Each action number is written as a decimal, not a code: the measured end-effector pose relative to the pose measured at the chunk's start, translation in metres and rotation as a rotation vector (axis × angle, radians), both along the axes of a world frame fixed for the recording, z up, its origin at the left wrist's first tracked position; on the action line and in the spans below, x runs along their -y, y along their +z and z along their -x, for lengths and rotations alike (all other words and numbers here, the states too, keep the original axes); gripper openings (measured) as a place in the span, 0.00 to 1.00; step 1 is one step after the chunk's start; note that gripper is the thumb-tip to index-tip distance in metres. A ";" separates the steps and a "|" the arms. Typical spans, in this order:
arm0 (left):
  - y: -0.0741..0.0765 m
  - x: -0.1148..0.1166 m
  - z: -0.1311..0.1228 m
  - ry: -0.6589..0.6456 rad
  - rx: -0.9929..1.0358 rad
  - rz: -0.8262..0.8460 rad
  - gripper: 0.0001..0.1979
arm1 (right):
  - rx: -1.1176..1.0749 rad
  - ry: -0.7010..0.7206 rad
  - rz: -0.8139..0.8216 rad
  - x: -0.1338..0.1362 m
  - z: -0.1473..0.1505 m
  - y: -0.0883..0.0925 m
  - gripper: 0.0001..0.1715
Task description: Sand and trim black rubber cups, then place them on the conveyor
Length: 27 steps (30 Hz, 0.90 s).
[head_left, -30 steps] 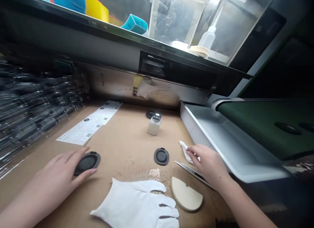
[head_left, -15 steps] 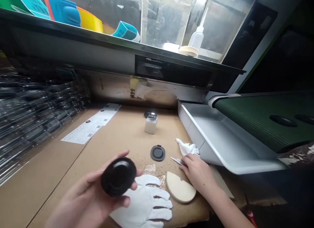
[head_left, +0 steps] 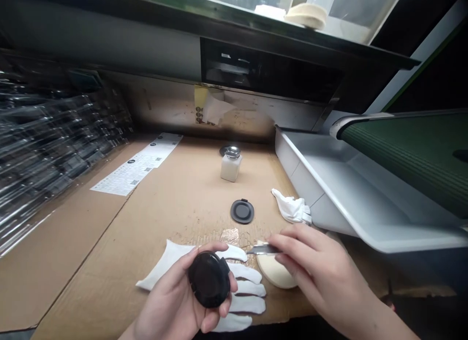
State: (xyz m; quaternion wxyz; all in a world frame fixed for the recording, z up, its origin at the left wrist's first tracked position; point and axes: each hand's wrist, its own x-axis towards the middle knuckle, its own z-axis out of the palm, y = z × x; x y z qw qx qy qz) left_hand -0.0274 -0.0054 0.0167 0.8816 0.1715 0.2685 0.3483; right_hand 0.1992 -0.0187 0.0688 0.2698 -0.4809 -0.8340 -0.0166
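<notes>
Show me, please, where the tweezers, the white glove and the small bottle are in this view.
Tweezers (head_left: 262,250): head view, on the metal tips.
White glove (head_left: 245,304): head view, on a finger.
Small bottle (head_left: 231,169): head view, on its white body.

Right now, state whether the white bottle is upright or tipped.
Upright: the white bottle stands on its base on the cardboard, metal cap on top.

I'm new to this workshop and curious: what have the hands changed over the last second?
The left hand has lifted the black round part off the cardboard and holds it above the white glove. The right hand has taken up the metal tweezers, over the pale round pad. The other black round part and the small bottle stayed put.
</notes>
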 end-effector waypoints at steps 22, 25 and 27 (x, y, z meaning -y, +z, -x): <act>-0.010 -0.005 0.001 -0.117 0.024 -0.043 0.21 | 0.447 0.163 -0.219 0.000 0.029 0.030 0.13; -0.009 -0.005 0.001 -0.111 0.003 -0.045 0.21 | 0.468 0.146 -0.244 -0.001 0.029 0.032 0.12; -0.008 -0.005 0.001 -0.112 -0.008 -0.040 0.21 | 0.467 0.152 -0.246 -0.001 0.030 0.032 0.13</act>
